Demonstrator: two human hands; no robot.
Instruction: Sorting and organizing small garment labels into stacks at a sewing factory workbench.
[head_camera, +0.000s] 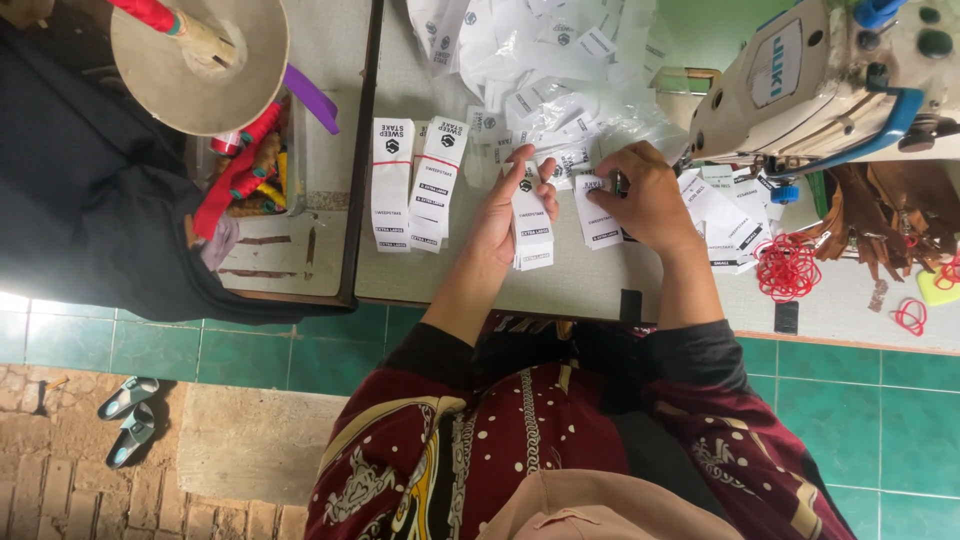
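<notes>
My left hand (503, 205) holds a stack of white paper tags (532, 222) upright against the light table (580, 275), fingers curled around its top. My right hand (645, 200) rests just right of it, fingertips pinching a single white tag (597, 213) lying on the table. Two neat rows of the same white tags (415, 185) lie to the left of my left hand. A loose heap of tags in clear plastic (545, 70) spreads across the far side of the table.
A cream sewing machine (820, 75) stands at the right, with red rubber bands (787, 267) and more tags beside it. At the left sit a thread cone stand (200, 60), a box of coloured bits (250, 165) and dark cloth (80, 200). Green tiled floor and sandals (128, 415) lie below.
</notes>
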